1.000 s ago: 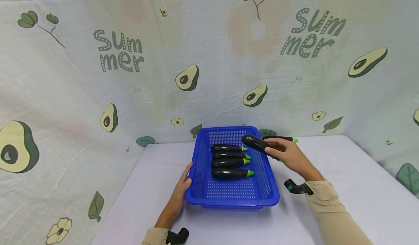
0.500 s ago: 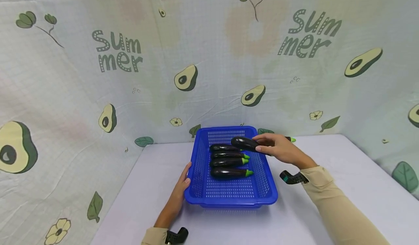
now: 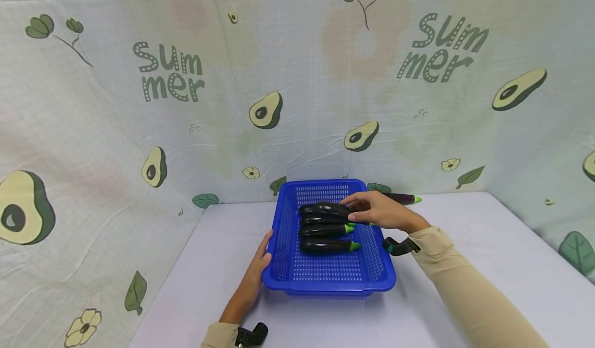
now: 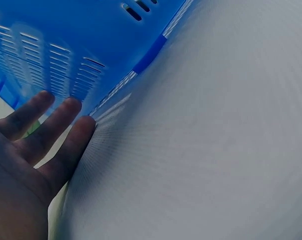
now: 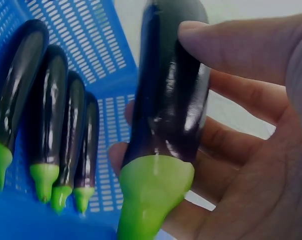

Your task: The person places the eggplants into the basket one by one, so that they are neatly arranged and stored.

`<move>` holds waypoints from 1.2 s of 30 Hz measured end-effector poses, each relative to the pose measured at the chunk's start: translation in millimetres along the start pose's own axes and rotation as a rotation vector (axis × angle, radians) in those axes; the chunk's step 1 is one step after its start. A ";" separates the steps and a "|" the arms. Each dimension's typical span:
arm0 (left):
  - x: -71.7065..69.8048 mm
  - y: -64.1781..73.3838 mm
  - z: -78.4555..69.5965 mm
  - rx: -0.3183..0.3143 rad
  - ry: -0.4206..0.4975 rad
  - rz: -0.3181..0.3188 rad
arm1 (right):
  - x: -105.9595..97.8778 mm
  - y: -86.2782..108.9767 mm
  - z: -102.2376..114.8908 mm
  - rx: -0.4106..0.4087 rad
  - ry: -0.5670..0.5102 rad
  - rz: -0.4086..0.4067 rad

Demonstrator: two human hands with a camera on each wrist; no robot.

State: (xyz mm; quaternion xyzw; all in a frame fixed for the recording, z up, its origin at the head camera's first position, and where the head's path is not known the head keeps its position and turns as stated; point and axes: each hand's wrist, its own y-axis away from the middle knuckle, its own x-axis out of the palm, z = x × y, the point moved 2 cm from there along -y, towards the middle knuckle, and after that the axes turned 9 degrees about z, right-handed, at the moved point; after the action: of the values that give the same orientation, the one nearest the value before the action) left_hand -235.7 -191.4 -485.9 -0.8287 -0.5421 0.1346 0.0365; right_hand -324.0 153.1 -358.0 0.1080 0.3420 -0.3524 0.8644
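Observation:
My right hand (image 3: 377, 211) holds an eggplant (image 3: 332, 209) between thumb and fingers, over the far part of a blue plastic basket (image 3: 330, 287). The right wrist view shows the thumb (image 5: 231, 47) across the dark, glossy skin of this held eggplant (image 5: 171, 100), its green cap toward the camera. Several other eggplants (image 3: 325, 246) lie in a row inside the basket, green caps to the right; the held one partly covers the farthest. My left hand (image 3: 253, 273) is at the basket's left side, its straight fingers (image 4: 73, 142) touching the slotted outer wall.
One more eggplant (image 3: 404, 198) lies on the table beyond the basket's far right side, partly behind my right hand. A white cloth covers the table (image 3: 223, 239). Behind it hangs a pale curtain (image 3: 297, 53) printed with avocados.
My right hand has carried the eggplant left and down, from the basket's right rim to over the row of eggplants. My left hand has stayed at the basket's side.

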 end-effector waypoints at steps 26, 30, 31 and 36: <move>-0.1 0.6 1.6 -0.010 -0.024 -0.018 | 24.2 -35.1 1.6 0.072 -0.050 0.197; -0.1 0.1 1.3 -0.008 -0.009 -0.016 | 29.1 -38.1 -0.5 0.074 -0.036 0.239; -0.1 -0.1 1.2 -0.007 -0.006 -0.014 | 30.4 -38.6 -1.2 0.079 -0.038 0.249; -0.1 -0.3 0.4 -0.005 -0.006 -0.010 | 35.6 -41.3 -4.4 0.099 -0.034 0.278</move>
State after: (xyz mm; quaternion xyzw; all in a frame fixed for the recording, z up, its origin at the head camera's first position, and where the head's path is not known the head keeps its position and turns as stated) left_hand -236.2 -191.3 -486.3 -0.8256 -0.5466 0.1357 0.0332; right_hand -336.1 105.9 -382.8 0.1907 0.2913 -0.2475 0.9042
